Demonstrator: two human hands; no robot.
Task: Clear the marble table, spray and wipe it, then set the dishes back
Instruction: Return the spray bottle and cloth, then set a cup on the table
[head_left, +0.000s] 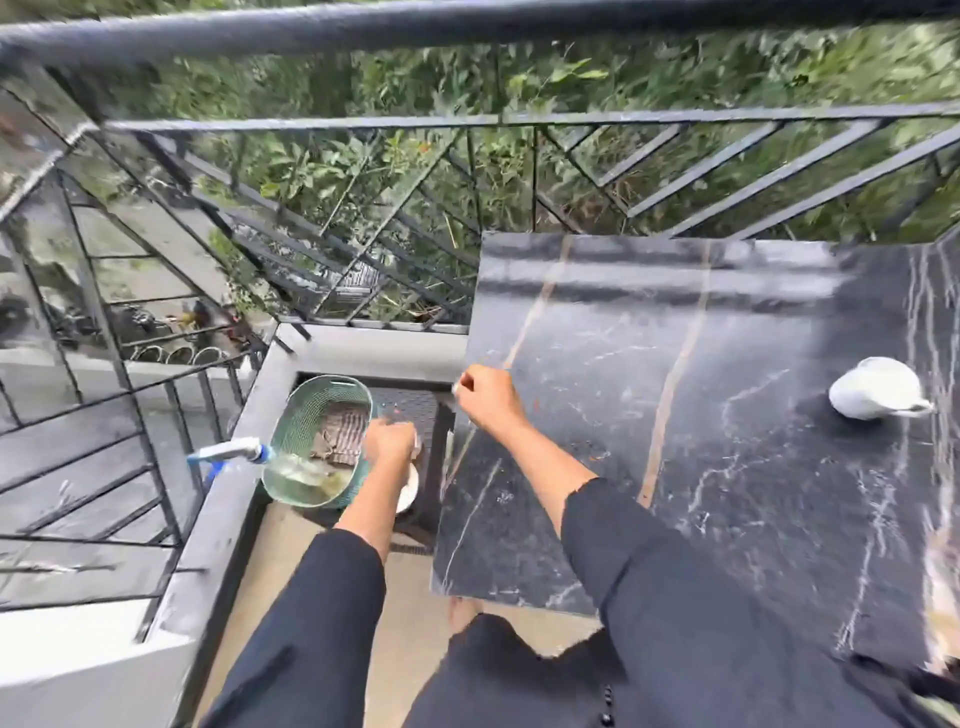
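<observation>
Just off the marble table's (675, 467) left edge, left hand (389, 441) grips a white dish (410, 491); right hand's (485, 400) fingers curl (hold unclear).

Head camera looks steeply down over marble table (727, 415) and railing (467, 124).

The right hand (485, 400) is at the left edge of the black marble tabletop (727, 467), fingers curled; blur hides whether it pinches anything. A white gravy boat (872, 389) sits near the right edge. Below the left edge, the left hand (389, 441) touches a white plate (409, 491) beside a green basket (311, 415) holding a spray bottle (234, 451).
</observation>
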